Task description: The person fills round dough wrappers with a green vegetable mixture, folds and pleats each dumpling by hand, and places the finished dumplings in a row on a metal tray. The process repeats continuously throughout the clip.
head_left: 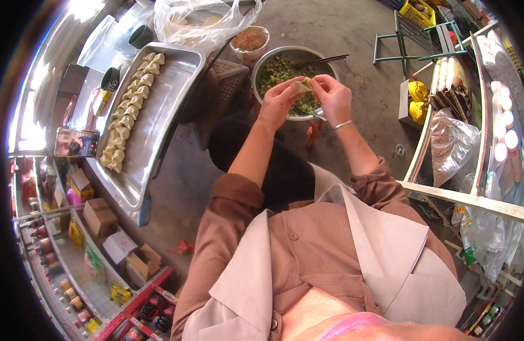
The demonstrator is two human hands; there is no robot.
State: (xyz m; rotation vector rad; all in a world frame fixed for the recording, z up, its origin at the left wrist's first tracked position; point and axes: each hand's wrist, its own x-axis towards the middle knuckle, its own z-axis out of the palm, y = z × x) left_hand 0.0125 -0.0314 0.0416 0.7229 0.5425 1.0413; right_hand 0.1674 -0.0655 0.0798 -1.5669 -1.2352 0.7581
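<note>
Both my hands meet over a metal bowl (325, 70) of chopped green filling (280, 69). Between their fingertips is a pale dumpling (302, 87), with a bit of green showing in its wrapper. My left hand (278, 103) pinches one side of it, and my right hand (334, 101) pinches the other; a bracelet circles the right wrist. Dark chopsticks (331, 58) lean on the bowl's far right rim. At left, a long metal tray (159, 108) carries a row of folded dumplings (125, 116) along its left side.
Beyond the tray lies a clear plastic bag (202, 28) of pale rounds, beside a tub of orange-brown food (250, 41). A phone (76, 142) stands left of the tray. A folding stool (406, 42) is at far right. Stocked shelves (469, 199) flank both sides.
</note>
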